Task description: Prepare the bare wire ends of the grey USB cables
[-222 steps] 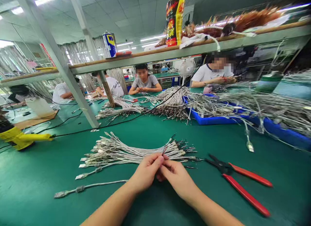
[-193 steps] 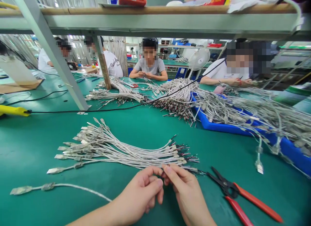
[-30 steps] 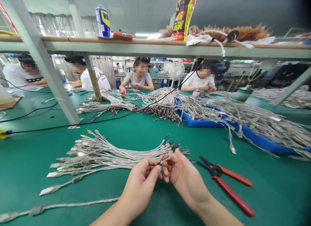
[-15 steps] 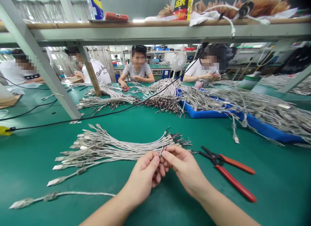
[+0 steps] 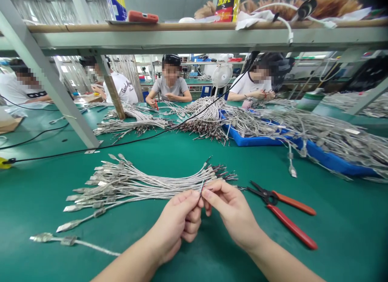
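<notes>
Bright, diffuse light, faint sheen on the green tabletop (image 5: 157, 152), wide-angle stretch toward edges, dark upper right corner.

We count two hands (image 5: 178, 221) (image 5: 235, 213), one separate cable (image 5: 97, 247) at eight o'clock, one cable bundle (image 5: 151, 184), one pair of pliers (image 5: 266, 196), one fan (image 5: 222, 75), four co-workers (image 5: 171, 88).

Green tabletop (image 5: 348, 209) beneath left hand (image 5: 178, 221) and right hand (image 5: 232, 211), grey shelf beam (image 5: 194, 40) beyond them, white fan (image 5: 222, 75) farther back, silvery curtains (image 5: 39, 11) to their left
</notes>
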`<state>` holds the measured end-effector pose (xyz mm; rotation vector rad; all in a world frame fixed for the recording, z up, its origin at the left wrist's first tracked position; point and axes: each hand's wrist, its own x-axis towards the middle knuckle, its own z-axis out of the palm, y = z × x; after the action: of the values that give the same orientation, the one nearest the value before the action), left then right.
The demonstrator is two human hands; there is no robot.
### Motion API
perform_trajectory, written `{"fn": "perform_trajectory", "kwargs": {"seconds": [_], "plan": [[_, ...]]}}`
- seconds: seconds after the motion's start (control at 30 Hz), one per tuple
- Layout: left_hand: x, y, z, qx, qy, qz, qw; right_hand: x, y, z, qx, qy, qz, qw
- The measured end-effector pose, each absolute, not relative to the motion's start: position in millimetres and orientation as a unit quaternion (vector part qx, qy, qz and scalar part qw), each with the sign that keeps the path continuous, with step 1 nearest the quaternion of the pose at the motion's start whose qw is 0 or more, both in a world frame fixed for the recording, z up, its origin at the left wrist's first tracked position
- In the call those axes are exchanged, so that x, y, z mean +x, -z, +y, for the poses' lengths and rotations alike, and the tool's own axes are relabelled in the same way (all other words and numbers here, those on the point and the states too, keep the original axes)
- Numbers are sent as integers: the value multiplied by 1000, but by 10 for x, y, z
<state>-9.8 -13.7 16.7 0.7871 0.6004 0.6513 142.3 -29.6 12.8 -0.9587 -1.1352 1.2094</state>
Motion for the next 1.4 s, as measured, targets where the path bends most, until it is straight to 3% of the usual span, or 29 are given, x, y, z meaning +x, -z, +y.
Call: {"fn": "perform_trajectory", "kwargs": {"seconds": [0.27,0.33,0.4,0.47,0.53,0.63,0.73,1.17,1.4], "plan": [[-69,-153,-155,370,-311,289,826,1451,-128,-276,-439,-454,-471,616],[-76,-164,-151,372,-314,305,818,1632,-200,-180,-442,-423,-440,658],[-77,-168,-151,367,-325,319,811,1836,-284,-50,-430,-321,-346,770],[-58,-156,-157,356,-336,315,813,1932,-332,50,-421,-293,-317,798],[-18,-124,-169,352,-349,297,816,1857,-305,56,-428,-325,-324,779],[40,-65,-186,359,-383,272,806,1565,-166,-80,-428,-479,-379,667],[41,-46,-183,356,-417,279,788,1386,-49,-206,-428,-535,-365,630],[36,-95,-140,429,-392,412,702,1356,-105,-254,-450,-513,-475,556],[-34,-69,-120,609,-408,410,542,1387,-98,-235,-455,-501,-479,558]]}}
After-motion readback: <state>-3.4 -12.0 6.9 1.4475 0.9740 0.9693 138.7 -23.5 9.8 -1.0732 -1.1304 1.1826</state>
